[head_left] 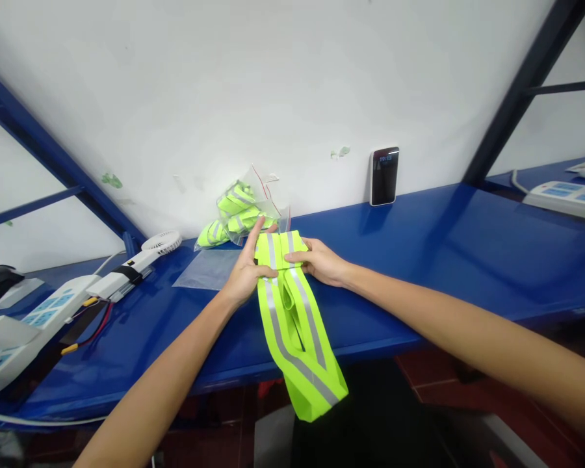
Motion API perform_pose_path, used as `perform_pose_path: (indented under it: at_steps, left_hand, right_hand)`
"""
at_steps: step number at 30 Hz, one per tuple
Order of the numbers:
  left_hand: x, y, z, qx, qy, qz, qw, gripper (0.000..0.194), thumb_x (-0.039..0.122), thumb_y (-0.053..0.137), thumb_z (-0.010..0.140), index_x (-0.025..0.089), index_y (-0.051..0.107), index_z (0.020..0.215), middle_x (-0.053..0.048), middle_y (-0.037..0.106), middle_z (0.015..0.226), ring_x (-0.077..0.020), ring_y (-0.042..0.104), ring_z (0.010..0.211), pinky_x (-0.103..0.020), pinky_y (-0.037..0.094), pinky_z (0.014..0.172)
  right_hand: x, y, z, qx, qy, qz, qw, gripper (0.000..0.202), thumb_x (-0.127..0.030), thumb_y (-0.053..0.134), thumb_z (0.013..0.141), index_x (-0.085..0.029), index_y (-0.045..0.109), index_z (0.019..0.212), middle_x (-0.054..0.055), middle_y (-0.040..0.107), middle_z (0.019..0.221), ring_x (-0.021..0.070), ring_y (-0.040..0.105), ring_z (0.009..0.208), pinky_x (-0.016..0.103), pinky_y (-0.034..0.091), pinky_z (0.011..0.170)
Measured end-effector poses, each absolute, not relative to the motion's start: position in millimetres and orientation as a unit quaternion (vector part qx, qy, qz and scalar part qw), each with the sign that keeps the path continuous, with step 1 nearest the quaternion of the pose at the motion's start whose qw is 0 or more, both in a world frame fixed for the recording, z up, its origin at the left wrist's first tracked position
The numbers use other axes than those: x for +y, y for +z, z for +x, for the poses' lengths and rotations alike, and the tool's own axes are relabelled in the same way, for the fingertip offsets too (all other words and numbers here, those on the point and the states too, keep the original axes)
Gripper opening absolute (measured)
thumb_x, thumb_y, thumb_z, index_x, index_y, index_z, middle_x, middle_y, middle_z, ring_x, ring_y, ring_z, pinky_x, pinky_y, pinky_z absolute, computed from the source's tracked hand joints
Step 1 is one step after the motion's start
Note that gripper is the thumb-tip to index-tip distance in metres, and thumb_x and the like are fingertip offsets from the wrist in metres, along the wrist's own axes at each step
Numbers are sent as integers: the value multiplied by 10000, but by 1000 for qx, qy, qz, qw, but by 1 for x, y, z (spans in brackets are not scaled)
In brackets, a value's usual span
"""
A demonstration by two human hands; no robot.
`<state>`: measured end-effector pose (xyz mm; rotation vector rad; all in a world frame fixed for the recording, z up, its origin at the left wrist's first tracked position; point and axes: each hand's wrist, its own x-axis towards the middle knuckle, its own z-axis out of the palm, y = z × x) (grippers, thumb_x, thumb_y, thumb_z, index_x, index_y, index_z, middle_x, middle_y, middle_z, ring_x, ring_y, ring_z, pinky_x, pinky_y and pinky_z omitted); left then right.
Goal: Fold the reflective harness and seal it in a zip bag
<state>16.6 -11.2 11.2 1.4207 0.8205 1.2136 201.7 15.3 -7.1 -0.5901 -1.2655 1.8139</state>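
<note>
A neon-yellow reflective strap [302, 364] with grey stripes is stretched between my hands, its upper part folded flat and a long loop hanging down past the table's front edge. My left hand [247, 268] grips the folded part from the left, thumb across its front and index finger pointing up. On the other side, my right hand [322, 260] pinches it with the thumb in front and the fingers behind. Just beyond my left hand, clear zip bags [238, 211] filled with similar yellow straps lean against the wall. A flat clear bag [202, 270] lies beside my left wrist.
On the blue table [468, 253], a phone-like device [385, 175] stands against the wall. To the left are a small white fan [162, 242], a white power strip [53, 312] and cables with yellow connectors [71, 349]. Another power strip [570, 198] sits far right.
</note>
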Motion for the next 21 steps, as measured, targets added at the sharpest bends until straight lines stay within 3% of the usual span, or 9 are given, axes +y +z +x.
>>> perform_pose_path:
  at_steps: [3,8,10,13,16,21]
  left_hand:
    - [-10,8,17,346,504,592,525,1112,3,747,565,449,312,1486,-12,364,1575,-311,558,1267,-308,568,837]
    - [-5,-1,20,328,528,552,555,1007,236,803,666,387,255,1498,-50,609,1324,-283,632,1152,-394,525,926]
    - [0,-5,19,324,561,524,553,822,293,807,665,330,405,1381,-36,667,1163,-251,665,1050,-369,525,879]
    - [5,-9,16,356,576,509,531,363,329,800,684,221,567,942,11,672,887,-159,655,793,-263,499,717]
    - [6,-11,13,389,531,553,511,298,379,779,731,186,552,755,30,619,706,-110,559,611,-222,425,592]
    - [4,-10,15,400,517,587,477,283,431,764,746,189,627,797,13,645,728,-135,566,628,-247,433,609]
  right_hand:
    - [16,-7,202,-504,718,-236,419,394,-181,772,733,-167,644,1106,95,738,1094,217,723,909,348,603,792]
    - [20,-3,205,-487,699,-232,470,363,-169,776,709,-163,660,1053,93,745,1077,238,717,931,407,572,890]
    - [23,0,206,-471,687,-238,499,349,-165,772,703,-164,660,1033,92,744,1081,243,714,936,416,567,892]
    - [26,3,209,-436,675,-259,536,319,-154,751,701,-166,655,1005,89,744,1074,242,710,941,409,570,875]
    - [27,6,211,-426,675,-260,544,340,-145,751,686,-178,647,1008,81,742,1087,243,702,972,400,572,868]
    - [27,8,212,-421,680,-249,547,353,-167,753,690,-174,646,1027,85,737,1086,254,698,983,418,564,877]
